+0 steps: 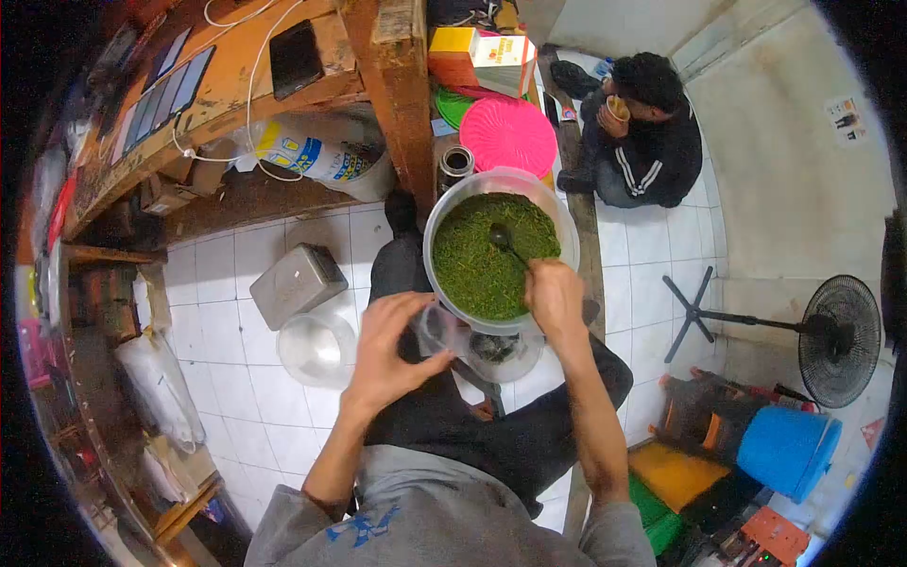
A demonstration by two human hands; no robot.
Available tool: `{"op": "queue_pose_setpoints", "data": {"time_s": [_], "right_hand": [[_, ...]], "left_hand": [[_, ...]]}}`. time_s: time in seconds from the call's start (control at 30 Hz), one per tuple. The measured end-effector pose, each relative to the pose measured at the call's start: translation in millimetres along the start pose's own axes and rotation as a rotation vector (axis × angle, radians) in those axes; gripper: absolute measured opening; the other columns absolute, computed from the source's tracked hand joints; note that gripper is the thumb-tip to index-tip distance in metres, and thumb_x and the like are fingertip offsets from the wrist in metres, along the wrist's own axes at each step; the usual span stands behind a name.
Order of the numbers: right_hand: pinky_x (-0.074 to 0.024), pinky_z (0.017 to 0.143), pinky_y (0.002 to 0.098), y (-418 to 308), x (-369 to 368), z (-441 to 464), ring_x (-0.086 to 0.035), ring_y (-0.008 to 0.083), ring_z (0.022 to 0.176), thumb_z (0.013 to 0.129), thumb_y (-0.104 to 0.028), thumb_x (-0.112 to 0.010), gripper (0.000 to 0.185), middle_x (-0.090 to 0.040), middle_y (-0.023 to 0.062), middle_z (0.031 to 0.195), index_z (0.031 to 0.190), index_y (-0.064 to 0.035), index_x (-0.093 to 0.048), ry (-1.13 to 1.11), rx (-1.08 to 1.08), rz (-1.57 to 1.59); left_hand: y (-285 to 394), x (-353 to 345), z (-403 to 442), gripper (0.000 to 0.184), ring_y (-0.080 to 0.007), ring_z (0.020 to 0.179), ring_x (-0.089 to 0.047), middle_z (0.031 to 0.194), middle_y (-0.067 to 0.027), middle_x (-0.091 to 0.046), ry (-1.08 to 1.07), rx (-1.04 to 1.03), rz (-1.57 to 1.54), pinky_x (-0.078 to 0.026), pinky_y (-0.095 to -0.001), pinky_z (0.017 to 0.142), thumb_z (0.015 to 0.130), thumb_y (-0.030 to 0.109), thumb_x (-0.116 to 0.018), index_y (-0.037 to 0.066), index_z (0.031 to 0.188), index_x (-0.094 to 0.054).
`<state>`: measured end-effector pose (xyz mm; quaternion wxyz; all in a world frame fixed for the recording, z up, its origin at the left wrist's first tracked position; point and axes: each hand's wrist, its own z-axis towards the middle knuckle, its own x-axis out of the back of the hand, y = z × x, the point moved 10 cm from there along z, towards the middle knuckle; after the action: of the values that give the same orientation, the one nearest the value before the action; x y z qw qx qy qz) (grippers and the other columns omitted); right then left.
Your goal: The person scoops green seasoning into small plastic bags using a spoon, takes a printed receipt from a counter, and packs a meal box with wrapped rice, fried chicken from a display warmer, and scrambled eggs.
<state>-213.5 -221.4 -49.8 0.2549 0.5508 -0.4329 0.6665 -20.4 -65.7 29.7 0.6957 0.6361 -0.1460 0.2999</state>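
A large translucent tub [432,248] full of chopped green leaves [477,274] stands in front of me. My right hand [556,298] is closed round the handle of a dark spoon [501,236], whose bowl rests on the leaves. Just left of the tub's near side, my left hand [392,345] grips a small clear plastic cup [436,331] between thumb and fingers. The cup appears tilted; I cannot make out anything in it. Below the tub sits a clear round container [515,359] with something dark inside, partly hidden.
Behind the tub lie a pink lid [510,138], a jar [456,163] and a red-yellow box [482,61]. A metal tin [298,285] and a clear tub [316,348] stand on the left floor. A person [642,132] sits at the back right. A fan [838,340] stands right.
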Motion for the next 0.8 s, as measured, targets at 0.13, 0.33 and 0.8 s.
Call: {"op": "queue_pose_setpoints", "data": {"time_s": [0.13,0.33,0.8], "right_hand": [[-0.0511,0.066,0.0488,12.7,23.1,23.2,-0.064,0.0417,0.073,0.077,-0.001,-0.065,0.013,-0.06,0.0196,0.074,0.089,-0.0022,-0.07,0.239,-0.068,-0.025],[-0.0533,0.067,0.0505,-21.9,6.7,-6.8,-0.066,0.0432,0.075,0.077,-0.002,-0.063,0.006,-0.063,0.0246,0.079,0.08,0.0019,-0.068,-0.074,0.088,0.158],[-0.05,0.054,0.027,-12.4,-49.9,-22.0,-0.065,0.013,0.06,0.088,-0.014,-0.072,0.023,-0.075,0.0127,0.08,0.105,0.0012,-0.075,-0.382,-0.458,1.019]], "left_hand": [[-29.3,24.4,-5.1,0.071,-0.0321,0.116,-0.059,0.123,-0.0139,-0.065,0.072,0.103,0.057,-0.044,-0.0437,0.102,0.061,0.022,-0.091,0.005,0.124,-0.065],[-38.6,36.3,-0.1,0.066,-0.0328,0.115,-0.06,0.122,-0.0141,-0.065,0.114,0.103,0.077,-0.045,-0.0432,0.102,0.064,0.019,-0.089,0.005,0.124,-0.064],[-39.2,39.3,30.6,0.064,-0.0325,0.116,-0.059,0.12,-0.0127,-0.065,0.148,0.093,0.181,-0.043,-0.044,0.103,0.062,0.017,-0.088,0.007,0.121,-0.065]]}}
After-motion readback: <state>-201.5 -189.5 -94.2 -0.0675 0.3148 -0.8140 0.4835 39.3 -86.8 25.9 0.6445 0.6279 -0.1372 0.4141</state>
